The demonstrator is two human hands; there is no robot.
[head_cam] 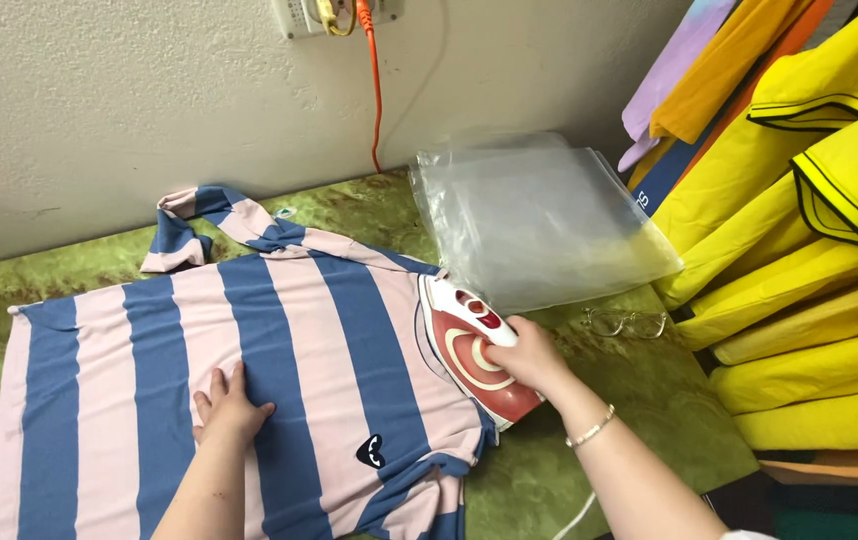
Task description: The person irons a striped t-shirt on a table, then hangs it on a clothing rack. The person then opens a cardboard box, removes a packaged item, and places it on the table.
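The red and white iron [474, 350] sits on the right edge of the striped shirt [239, 380], its long axis running from lower right to upper left, the pointed nose aimed up toward the wall and the collar side, the blunt heel nearest the person; the right hand [527, 357] wraps its fingers closed around the iron's handle, a thin bracelet [590, 430] on that wrist; the left hand [226, 405] lies flat on the shirt's middle, fingers together and pressed down on a pink stripe, holding nothing; the shirt, pink with blue bands, is spread across a green patterned cloth [599, 400], its collar bunched near the wall and a small dark heart patch [371, 452] near the hem; just past the iron's nose lies a stack of clear plastic bags [539, 220]; a pair of glasses [626, 322] rests beside them; folded yellow shirts [809, 300] are stacked at the right; an orange cord [374, 80] hangs from a wall socket [294, 15].
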